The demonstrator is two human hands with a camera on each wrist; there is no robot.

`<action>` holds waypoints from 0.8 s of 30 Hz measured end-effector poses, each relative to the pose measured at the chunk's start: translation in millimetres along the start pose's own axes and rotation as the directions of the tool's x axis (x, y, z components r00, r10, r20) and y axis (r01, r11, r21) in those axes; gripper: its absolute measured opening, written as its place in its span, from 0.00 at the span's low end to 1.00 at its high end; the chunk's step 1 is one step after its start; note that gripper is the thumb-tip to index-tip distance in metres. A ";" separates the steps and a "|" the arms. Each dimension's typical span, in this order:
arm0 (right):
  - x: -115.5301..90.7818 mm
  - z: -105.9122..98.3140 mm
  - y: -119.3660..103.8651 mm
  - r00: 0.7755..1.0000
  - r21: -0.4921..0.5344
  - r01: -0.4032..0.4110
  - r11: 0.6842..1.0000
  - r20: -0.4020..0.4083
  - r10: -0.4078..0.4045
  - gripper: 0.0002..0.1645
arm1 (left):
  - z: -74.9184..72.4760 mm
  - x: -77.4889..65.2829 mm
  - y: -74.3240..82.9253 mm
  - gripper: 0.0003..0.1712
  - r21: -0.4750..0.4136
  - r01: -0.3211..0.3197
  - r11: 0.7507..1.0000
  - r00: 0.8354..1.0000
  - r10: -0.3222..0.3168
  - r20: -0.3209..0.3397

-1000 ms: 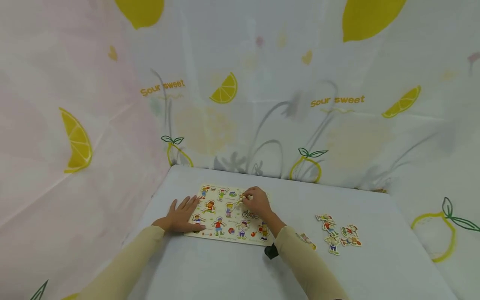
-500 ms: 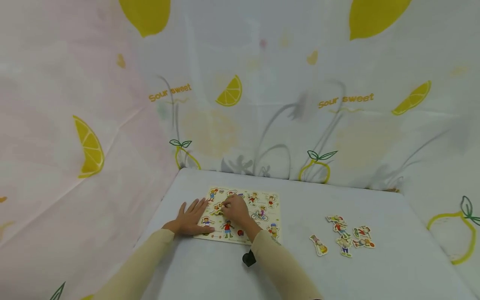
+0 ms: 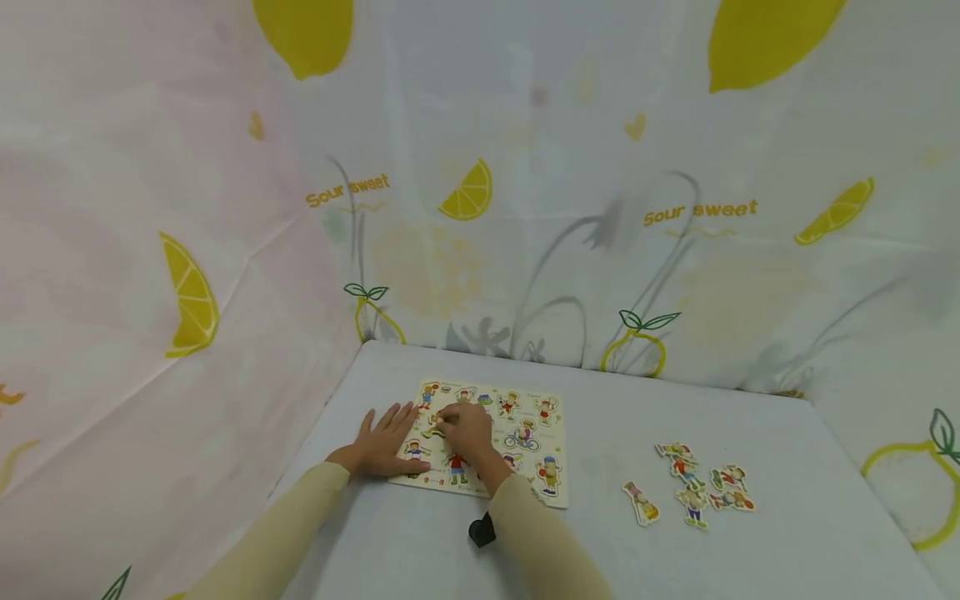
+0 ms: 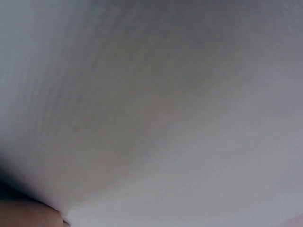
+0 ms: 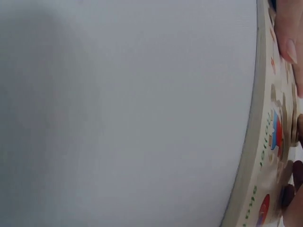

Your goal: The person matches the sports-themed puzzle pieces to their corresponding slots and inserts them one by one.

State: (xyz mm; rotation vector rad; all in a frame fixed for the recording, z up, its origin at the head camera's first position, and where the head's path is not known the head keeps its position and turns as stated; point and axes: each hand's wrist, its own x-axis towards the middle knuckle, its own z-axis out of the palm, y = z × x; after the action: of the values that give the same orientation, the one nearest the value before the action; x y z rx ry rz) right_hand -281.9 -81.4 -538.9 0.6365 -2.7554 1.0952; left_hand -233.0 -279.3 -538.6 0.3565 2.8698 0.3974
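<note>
In the head view my left hand (image 3: 384,443) lies flat with fingers spread over the left edge of a cream puzzle board (image 3: 442,492) printed with sporty children. My right hand (image 3: 470,432) is over the board's left half, thumb and fingertips pinching a running-child puzzle piece (image 3: 432,428). Part of that piece and the pictures under the hand are hidden. The right wrist view shows the board's edge (image 5: 251,142), with fingers (image 5: 288,33) at the top right. A sliver of my left hand (image 4: 31,213) appears in the left wrist view.
To the right on the white table (image 3: 585,550) lies a chef-like piece (image 3: 641,503), with several loose child-shaped pieces (image 3: 693,500) grouped beyond it. A small black object (image 3: 482,530) sits by the right sleeve. Lemon-printed cloth (image 3: 540,250) surrounds the table.
My right hand has moved left across the board, from its upper right part to the running-child picture, carrying the piece. The left hand stays on the board's edge. The head view has shifted slightly.
</note>
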 end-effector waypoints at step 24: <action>-3.9 -0.6 2.0 0.994 0.158 -0.111 0.981 0.012 0.111 0.07 | 2.5 3.9 -0.5 0.68 0.016 0.028 0.999 0.999 -0.028 -0.020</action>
State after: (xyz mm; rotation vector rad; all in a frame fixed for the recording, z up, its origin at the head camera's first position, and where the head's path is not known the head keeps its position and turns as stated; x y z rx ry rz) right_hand -279.2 -78.3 -540.7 0.5069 -2.7562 1.3484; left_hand -236.1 -278.1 -541.9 0.3163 2.8950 0.3742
